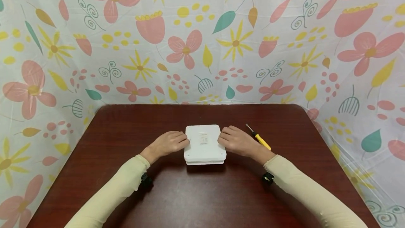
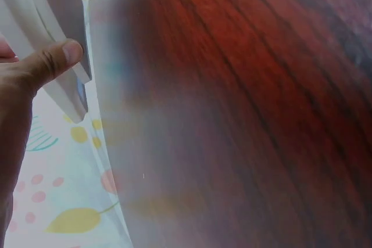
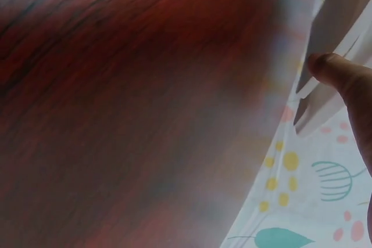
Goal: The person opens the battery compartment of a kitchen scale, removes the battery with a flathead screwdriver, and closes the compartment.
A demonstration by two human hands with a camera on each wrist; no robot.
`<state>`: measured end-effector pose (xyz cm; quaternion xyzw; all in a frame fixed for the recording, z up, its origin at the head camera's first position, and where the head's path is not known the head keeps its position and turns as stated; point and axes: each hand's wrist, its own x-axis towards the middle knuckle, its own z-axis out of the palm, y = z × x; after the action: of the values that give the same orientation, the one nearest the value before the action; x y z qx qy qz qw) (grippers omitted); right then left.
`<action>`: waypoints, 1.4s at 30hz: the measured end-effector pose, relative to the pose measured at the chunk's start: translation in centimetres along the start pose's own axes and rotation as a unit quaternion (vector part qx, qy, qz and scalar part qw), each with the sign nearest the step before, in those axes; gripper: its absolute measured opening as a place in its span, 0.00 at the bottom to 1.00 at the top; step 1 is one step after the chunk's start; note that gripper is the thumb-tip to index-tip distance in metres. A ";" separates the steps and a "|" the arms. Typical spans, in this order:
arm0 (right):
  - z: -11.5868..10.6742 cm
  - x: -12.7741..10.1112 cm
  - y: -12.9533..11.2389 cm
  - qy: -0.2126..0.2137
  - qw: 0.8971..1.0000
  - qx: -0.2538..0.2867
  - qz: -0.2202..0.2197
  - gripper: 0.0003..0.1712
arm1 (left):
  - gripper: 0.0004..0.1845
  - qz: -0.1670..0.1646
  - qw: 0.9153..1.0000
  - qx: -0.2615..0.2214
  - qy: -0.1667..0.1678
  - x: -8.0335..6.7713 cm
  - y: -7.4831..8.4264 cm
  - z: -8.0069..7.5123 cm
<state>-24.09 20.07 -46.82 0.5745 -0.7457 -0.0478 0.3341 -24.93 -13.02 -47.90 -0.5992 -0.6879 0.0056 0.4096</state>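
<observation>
A flat, white, square device (image 1: 205, 152) with rounded corners shows a small printed label on its upper face and small round holes at its near corners. A seam runs round its side. My left hand (image 1: 169, 141) grips its left edge, fingers over the top. On the right edge, my right hand (image 1: 238, 140) holds it in the same way. Both wrist views show a thumb against the lower part of the device (image 2: 65, 13), which stands off the table there. Just beyond the right hand lies a screwdriver (image 1: 263, 143) with a yellow and black handle.
The dark reddish-brown wooden table (image 1: 202, 196) has rounded far corners. A white curtain (image 1: 205, 80) printed with flowers and leaves hangs behind it and along both sides. Each sleeve carries a small black wrist camera (image 1: 268, 177).
</observation>
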 end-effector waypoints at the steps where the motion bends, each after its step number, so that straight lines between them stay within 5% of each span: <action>1: 0.0 0.0 -0.1 -0.004 1.000 -0.007 -0.004 0.16 | 0.17 0.002 1.000 0.002 -0.001 0.0 0.0 0.0; 16: 1.4 -0.3 -0.3 -0.001 0.998 -0.036 -0.046 0.24 | 0.18 0.010 1.000 0.010 -0.015 -0.2 0.4 0.9; 32: 1.8 -0.4 -0.5 -0.018 0.998 -0.042 -0.044 0.26 | 0.19 0.002 1.000 0.009 -0.030 -0.7 0.5 1.5; 42: 1.4 -0.3 -0.9 -0.017 0.997 -0.055 -0.056 0.26 | 0.23 -0.014 0.998 -0.013 -0.066 -1.2 0.9 1.0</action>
<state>-24.06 19.62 -48.44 0.5956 -0.7141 -0.1173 0.3487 -24.78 -13.24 -49.68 -0.5929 -0.7221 0.0307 0.3552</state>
